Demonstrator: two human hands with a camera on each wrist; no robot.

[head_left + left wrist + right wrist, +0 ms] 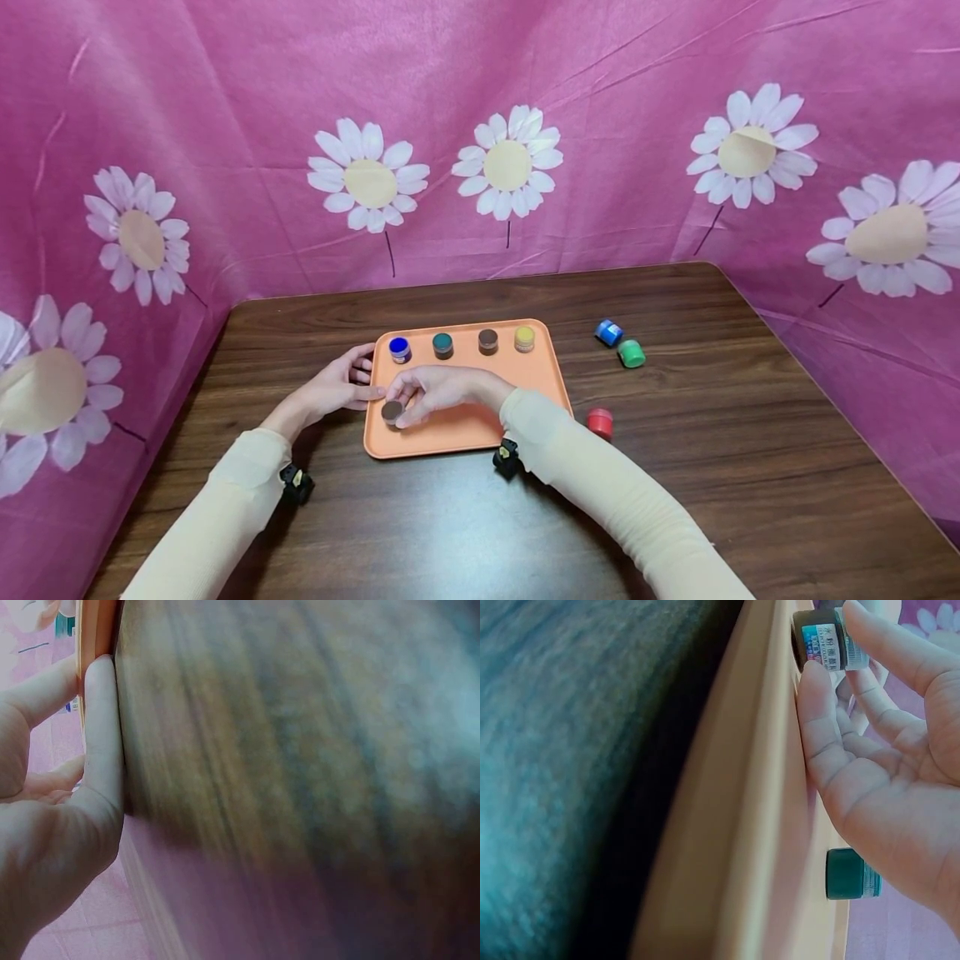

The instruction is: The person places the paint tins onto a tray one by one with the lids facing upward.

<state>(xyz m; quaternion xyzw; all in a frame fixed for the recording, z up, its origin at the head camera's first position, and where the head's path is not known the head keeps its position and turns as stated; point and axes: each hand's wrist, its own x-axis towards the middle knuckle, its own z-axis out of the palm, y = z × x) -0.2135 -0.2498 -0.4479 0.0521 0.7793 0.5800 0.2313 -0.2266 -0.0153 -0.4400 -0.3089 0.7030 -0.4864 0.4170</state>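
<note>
My right hand (431,392) pinches a small paint jar with a brown top (392,412) between thumb and fingers, at the front left of the orange tray (457,433). In the right wrist view, the held jar (823,646) shows a printed label and brown paint, close to the tray floor. My left hand (341,385) rests against the tray's left edge. Its thumb and fingers are fairly straight and touch the rim, as the left wrist view also shows. Along the tray's back stand a blue jar (400,350), a teal jar (443,346), a brown jar (488,342) and a yellow jar (524,338).
Right of the tray, a blue jar (609,332) and a green jar (632,354) lie close together on the wooden table (712,433). A red jar (600,422) is nearer, beside the tray's front right corner. Pink cloth (622,208) with white flowers surrounds the table.
</note>
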